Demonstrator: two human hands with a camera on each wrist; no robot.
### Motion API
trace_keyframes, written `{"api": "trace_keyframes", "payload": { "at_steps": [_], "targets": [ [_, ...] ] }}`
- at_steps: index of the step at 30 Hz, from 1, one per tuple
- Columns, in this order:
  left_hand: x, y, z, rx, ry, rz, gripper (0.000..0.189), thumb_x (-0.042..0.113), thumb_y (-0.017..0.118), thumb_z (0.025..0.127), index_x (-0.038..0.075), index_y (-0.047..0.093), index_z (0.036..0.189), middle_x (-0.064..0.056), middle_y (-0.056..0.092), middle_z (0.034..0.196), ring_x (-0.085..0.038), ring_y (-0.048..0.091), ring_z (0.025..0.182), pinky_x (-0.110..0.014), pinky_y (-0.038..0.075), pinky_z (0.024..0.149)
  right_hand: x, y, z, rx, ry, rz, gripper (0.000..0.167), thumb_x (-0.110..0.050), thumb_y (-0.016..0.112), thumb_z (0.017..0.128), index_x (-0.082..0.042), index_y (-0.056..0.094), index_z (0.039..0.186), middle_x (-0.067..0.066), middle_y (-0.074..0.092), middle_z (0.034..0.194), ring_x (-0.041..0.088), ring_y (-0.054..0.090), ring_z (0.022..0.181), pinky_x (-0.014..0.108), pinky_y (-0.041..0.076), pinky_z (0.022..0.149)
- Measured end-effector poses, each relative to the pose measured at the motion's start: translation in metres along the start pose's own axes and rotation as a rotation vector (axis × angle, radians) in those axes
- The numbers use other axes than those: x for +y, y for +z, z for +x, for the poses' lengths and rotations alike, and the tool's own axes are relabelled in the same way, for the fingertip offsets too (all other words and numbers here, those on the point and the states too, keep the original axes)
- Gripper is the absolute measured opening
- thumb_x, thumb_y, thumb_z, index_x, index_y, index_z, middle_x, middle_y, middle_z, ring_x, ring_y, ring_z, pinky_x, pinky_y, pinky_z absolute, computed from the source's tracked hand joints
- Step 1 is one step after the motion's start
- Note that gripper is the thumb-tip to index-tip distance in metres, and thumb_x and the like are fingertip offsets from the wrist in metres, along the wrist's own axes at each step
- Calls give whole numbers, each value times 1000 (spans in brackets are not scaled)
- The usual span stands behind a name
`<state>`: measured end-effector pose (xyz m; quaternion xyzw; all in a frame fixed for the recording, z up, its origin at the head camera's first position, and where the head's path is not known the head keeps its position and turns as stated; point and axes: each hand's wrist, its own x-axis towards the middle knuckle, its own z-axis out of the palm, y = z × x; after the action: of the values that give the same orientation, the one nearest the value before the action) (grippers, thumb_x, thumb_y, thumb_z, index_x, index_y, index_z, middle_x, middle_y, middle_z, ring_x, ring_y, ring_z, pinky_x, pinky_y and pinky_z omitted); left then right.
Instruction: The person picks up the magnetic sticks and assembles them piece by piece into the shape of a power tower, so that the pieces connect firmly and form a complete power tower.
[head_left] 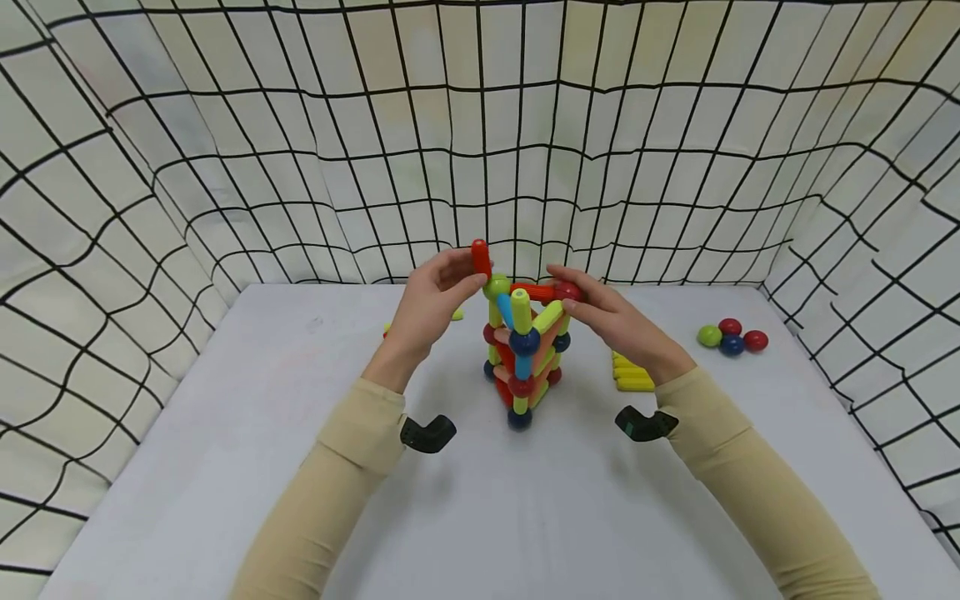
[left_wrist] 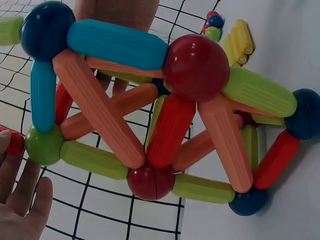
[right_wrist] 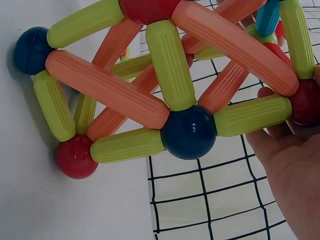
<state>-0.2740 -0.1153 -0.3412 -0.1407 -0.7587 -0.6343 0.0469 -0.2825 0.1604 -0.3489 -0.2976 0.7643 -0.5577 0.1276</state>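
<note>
A tower of toy rods and balls [head_left: 522,365] stands upright on the table, built from green, orange, red and blue rods. My left hand [head_left: 427,302] pinches a short red rod [head_left: 481,257], which points up beside the green ball [head_left: 496,287] at the tower's top left. Whether the rod touches that ball I cannot tell. At the top right, my right hand [head_left: 611,312] holds the red ball [right_wrist: 306,102] between thumb and fingers. A red rod [head_left: 532,292] runs along the top between the green and red balls. In front, a green rod [head_left: 521,307] sticks up from a blue ball [head_left: 524,342].
Several loose balls [head_left: 732,343] lie together on the right of the white table [head_left: 225,467]. Yellow rods [head_left: 633,380] lie side by side near my right wrist. More pieces [head_left: 457,315] are partly hidden behind my left hand. Black netting [head_left: 420,158] surrounds the back and sides.
</note>
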Motion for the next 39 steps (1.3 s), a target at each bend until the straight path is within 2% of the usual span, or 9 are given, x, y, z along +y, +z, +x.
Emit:
{"api": "trace_keyframes", "payload": {
  "at_steps": [10, 21, 23, 26, 28, 30, 32, 34, 39],
  "targets": [
    [11, 10, 4, -51, 23, 120, 37, 23, 60, 98, 12, 58, 133, -4, 62, 125, -20, 59, 114, -38, 46, 101, 1, 3, 2, -8, 10, 23, 53, -22, 40, 105, -14, 24, 155, 8, 28, 157, 29, 30, 141, 56, 20, 115],
    [13, 12, 7, -76, 21, 151, 40, 24, 58, 100, 9, 55, 136, -5, 61, 126, -17, 55, 117, -34, 44, 102, 2, 5, 2, 15, -11, 19, 52, -21, 39, 105, -13, 25, 155, 10, 29, 156, 28, 31, 140, 54, 21, 116],
    [12, 12, 6, -77, 8, 145, 40, 24, 58, 100, 10, 55, 136, -4, 60, 127, -16, 54, 117, -34, 44, 103, 2, 6, 1, 69, -34, -43, 51, -21, 42, 105, -13, 29, 153, 10, 32, 154, 28, 34, 137, 53, 27, 114],
    [8, 13, 6, -90, -12, 137, 41, 26, 58, 99, 11, 54, 137, -3, 60, 129, -17, 53, 120, -36, 42, 105, 2, 12, -5, 264, -89, -221, 48, -21, 55, 100, -8, 42, 145, 12, 41, 142, 27, 47, 122, 48, 44, 102],
    [9, 13, 3, -101, -34, 137, 42, 26, 58, 100, 11, 53, 138, -5, 59, 130, -18, 52, 122, -39, 42, 105, 1, 17, -12, 411, -118, -355, 42, -19, 64, 96, -5, 52, 134, 12, 47, 130, 24, 54, 105, 37, 51, 89],
    [7, 13, 3, -111, -45, 128, 43, 28, 58, 100, 11, 53, 139, -5, 59, 131, -20, 52, 122, -40, 42, 106, 0, 25, -21, 503, -154, -439, 36, -17, 70, 92, -2, 57, 122, 11, 52, 115, 20, 55, 90, 27, 51, 78],
    [6, 13, 2, -113, -53, 123, 43, 28, 58, 100, 10, 53, 138, -6, 59, 131, -20, 53, 121, -40, 42, 105, -5, 34, -31, 508, -187, -473, 32, -13, 72, 89, -1, 57, 115, 10, 56, 104, 16, 53, 81, 22, 50, 72],
    [7, 13, 2, -113, -56, 120, 43, 28, 58, 100, 9, 53, 138, -6, 59, 131, -20, 54, 121, -40, 43, 105, -9, 45, -39, 465, -213, -476, 32, -12, 73, 88, 0, 56, 112, 7, 58, 98, 13, 54, 78, 20, 50, 70],
    [4, 16, 2, -83, -47, 131, 43, 29, 59, 99, 9, 54, 137, -4, 61, 128, -18, 56, 116, -37, 45, 102, -20, 70, -47, 406, -172, -465, 46, -19, 80, 82, -2, 53, 115, 6, 62, 98, 10, 57, 78, 27, 55, 71]
  ]
}}
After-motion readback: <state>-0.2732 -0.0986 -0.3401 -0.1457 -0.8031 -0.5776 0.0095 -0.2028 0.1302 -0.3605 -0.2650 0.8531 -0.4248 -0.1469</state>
